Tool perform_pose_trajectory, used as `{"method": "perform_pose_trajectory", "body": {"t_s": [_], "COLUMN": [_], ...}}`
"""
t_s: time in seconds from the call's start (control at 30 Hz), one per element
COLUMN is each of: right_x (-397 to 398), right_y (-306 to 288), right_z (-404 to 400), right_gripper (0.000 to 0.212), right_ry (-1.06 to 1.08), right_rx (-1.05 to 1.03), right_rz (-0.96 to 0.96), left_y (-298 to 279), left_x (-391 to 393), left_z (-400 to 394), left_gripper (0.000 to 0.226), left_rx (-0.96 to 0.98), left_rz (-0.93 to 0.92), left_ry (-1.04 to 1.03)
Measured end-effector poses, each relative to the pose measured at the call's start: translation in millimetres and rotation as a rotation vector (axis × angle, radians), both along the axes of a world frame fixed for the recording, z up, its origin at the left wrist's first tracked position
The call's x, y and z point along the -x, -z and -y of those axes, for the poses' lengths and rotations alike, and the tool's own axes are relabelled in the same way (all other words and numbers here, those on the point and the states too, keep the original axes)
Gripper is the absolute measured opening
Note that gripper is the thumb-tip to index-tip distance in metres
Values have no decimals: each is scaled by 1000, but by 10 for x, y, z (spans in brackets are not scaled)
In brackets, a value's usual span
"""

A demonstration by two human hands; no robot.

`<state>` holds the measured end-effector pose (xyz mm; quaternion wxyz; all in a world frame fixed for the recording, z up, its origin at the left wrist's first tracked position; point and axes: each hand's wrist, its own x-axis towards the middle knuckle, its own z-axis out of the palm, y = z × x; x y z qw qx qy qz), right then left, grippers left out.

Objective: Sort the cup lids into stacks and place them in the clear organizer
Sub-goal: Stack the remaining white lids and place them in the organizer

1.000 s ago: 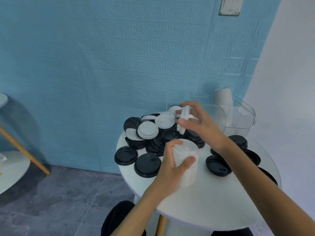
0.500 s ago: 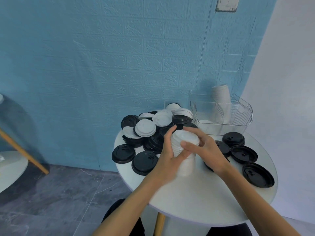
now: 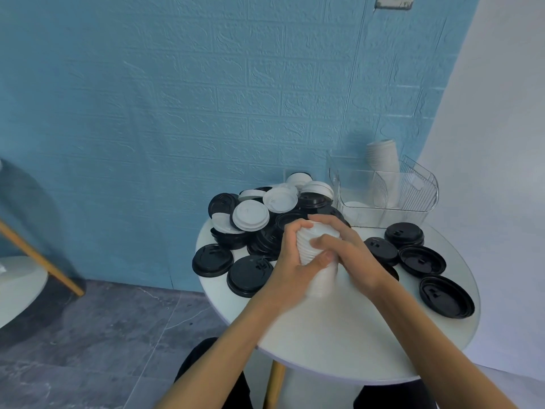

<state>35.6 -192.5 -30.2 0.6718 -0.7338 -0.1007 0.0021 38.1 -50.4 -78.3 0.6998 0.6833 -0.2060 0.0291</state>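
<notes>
A stack of white lids [image 3: 309,246] stands above the round white table [image 3: 339,329], held between both hands. My left hand [image 3: 290,261] wraps its fingers and thumb round the stack's left side. My right hand [image 3: 348,249] curls over the top and right side of the same stack. Behind the hands lies a heap of black and white lids [image 3: 265,214]. The clear organizer [image 3: 383,196] stands at the table's far right, with a tall white stack [image 3: 383,160] leaning inside it.
Several loose black lids [image 3: 421,259] lie on the right of the table, two more black lids [image 3: 212,259] at the left edge. A blue brick-pattern wall rises just behind. Another white table [image 3: 17,287] with a wooden leg stands at far left.
My right hand brought a single white lid from above the heap down onto the stack, and now grips the stack together with my left hand.
</notes>
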Motion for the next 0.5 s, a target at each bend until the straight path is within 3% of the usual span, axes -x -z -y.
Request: {"method": "perform_pose_trajectory", "body": {"t_s": [0.13, 0.23, 0.5], "right_x": [21, 30, 23], "right_y": [-3, -8, 109], "right_z": [-23, -70, -219], "right_gripper": [48, 33, 24], "right_ry": [-35, -28, 271], "right_rx": [-83, -181, -227], "right_rz": [-21, -31, -44], "left_y": [-69, -125, -176], "left_x": [9, 3, -11], "left_z": [37, 111, 317], "left_gripper": [52, 39, 30], "left_rx": [225, 334, 281], "left_rz": [-147, -180, -168], "left_ry": [75, -14, -294]}}
